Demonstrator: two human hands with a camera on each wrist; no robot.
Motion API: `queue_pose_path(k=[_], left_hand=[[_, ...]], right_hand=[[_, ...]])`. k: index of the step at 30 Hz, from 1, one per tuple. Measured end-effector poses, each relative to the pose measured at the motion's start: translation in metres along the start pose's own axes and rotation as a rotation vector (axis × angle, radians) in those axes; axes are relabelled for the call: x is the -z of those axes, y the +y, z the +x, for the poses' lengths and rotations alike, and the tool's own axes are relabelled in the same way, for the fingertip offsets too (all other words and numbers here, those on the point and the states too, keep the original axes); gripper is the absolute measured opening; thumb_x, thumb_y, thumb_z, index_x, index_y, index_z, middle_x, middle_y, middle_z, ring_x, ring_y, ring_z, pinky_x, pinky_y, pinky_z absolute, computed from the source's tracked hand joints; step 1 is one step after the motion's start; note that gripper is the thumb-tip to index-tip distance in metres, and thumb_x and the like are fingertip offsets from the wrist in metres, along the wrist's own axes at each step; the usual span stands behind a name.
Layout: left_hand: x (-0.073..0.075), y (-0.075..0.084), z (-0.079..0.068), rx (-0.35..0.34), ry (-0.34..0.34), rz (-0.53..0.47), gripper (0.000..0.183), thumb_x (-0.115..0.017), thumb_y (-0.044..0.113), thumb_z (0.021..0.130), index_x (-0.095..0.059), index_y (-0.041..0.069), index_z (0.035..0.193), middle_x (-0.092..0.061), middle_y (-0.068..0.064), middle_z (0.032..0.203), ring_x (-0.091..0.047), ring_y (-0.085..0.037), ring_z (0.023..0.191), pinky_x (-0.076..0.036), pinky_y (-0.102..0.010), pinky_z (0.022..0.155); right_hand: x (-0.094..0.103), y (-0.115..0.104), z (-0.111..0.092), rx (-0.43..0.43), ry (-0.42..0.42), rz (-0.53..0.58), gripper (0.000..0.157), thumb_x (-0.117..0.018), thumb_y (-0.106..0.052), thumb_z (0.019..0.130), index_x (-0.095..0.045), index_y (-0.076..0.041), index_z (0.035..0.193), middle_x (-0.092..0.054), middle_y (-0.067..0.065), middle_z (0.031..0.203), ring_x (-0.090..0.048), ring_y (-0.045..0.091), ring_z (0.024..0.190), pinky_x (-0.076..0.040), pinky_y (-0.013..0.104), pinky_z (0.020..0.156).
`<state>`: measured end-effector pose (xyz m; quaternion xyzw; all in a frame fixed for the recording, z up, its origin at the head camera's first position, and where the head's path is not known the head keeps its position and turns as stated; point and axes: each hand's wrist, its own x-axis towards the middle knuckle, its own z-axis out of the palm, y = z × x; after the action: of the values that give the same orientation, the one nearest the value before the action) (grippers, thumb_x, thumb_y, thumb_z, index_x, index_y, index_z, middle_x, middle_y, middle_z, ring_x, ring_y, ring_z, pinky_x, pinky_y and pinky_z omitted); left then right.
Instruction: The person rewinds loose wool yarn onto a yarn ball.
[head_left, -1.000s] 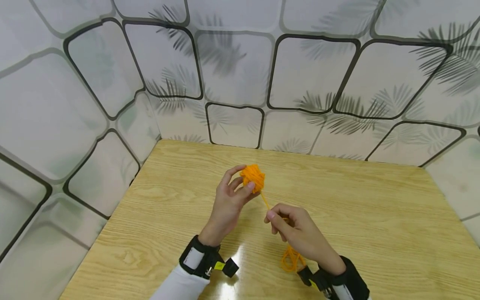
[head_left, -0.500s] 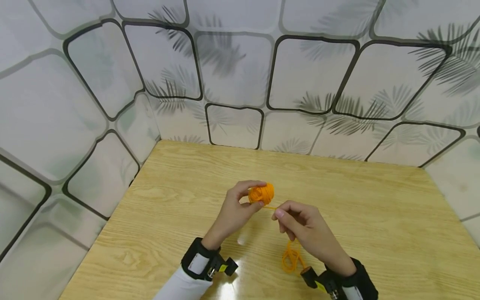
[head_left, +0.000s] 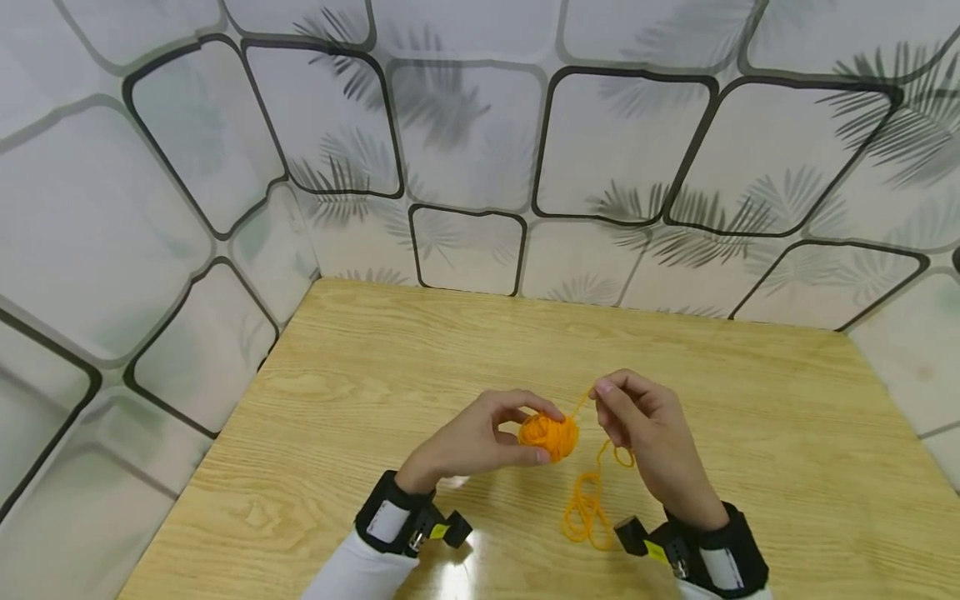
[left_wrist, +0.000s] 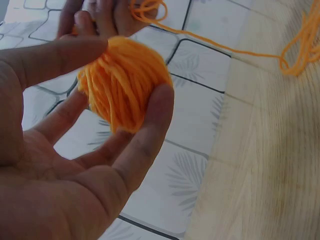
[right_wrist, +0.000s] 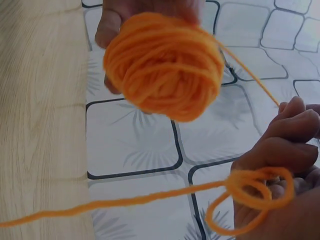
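A small ball of orange yarn (head_left: 550, 435) is held above the table between the thumb and fingers of my left hand (head_left: 487, 437). In the left wrist view the wound strands of the yarn ball (left_wrist: 127, 82) show between fingers and thumb. My right hand (head_left: 648, 433), to the right and slightly higher, pinches the strand (right_wrist: 250, 72) that runs taut from the ball. More yarn hangs by the right palm in small loops (right_wrist: 250, 195). From there it trails down to a loose heap of yarn (head_left: 587, 508) on the table.
The wooden table (head_left: 375, 358) has a light grain and a bright reflection near the front. Patterned wall covering (head_left: 472, 133) with dark outlines and leaf prints stands behind it and at the left. Each wrist wears a black strap with a small camera (head_left: 453, 529).
The left hand has brought the yarn ball right and nearer, turning it. My right hand has swung round from below the ball to its upper right, keeping the strand pinched.
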<state>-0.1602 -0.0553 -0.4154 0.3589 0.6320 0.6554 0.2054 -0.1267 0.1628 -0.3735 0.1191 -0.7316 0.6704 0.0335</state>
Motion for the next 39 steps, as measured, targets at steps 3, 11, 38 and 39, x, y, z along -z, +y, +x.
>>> queue_pose_path(k=[3,11,38,39], left_hand=[[-0.001,0.002,0.0,0.002,-0.067,-0.038,0.038,-0.066,0.006,0.082,-0.055,0.008,0.119,-0.052,-0.007,0.123,-0.055,-0.024,0.101,-0.051,-0.043,0.077],[-0.001,0.009,-0.002,-0.055,-0.161,-0.145,0.038,-0.062,-0.002,0.082,-0.051,-0.002,0.119,-0.052,-0.016,0.12,-0.056,-0.027,0.101,-0.049,-0.048,0.079],[0.008,0.016,-0.002,-0.211,0.33,-0.458,0.049,-0.06,0.004,0.086,-0.037,0.009,0.129,-0.044,-0.02,0.126,-0.051,-0.027,0.108,-0.042,-0.04,0.093],[0.008,0.016,-0.002,-0.21,0.346,-0.458,0.049,-0.06,0.004,0.086,-0.037,0.009,0.129,-0.044,-0.02,0.126,-0.051,-0.027,0.108,-0.042,-0.041,0.093]], right_hand=[[0.001,0.003,0.002,0.009,0.007,-0.001,0.025,-0.049,-0.022,0.095,-0.054,0.002,0.09,-0.046,0.013,0.069,-0.036,0.019,0.049,-0.028,0.033,0.039],[-0.001,0.012,0.005,-0.048,0.029,-0.038,0.027,-0.052,-0.026,0.094,-0.055,0.001,0.089,-0.045,0.014,0.069,-0.036,0.02,0.049,-0.031,0.032,0.039],[-0.029,0.032,0.004,-0.151,-0.251,-0.082,0.038,-0.044,-0.04,0.096,-0.059,-0.005,0.093,-0.05,0.016,0.072,-0.04,0.019,0.051,-0.037,0.035,0.045],[-0.029,0.032,0.003,-0.144,-0.262,-0.088,0.037,-0.043,-0.039,0.096,-0.059,-0.006,0.093,-0.05,0.016,0.072,-0.04,0.019,0.051,-0.037,0.035,0.045]])
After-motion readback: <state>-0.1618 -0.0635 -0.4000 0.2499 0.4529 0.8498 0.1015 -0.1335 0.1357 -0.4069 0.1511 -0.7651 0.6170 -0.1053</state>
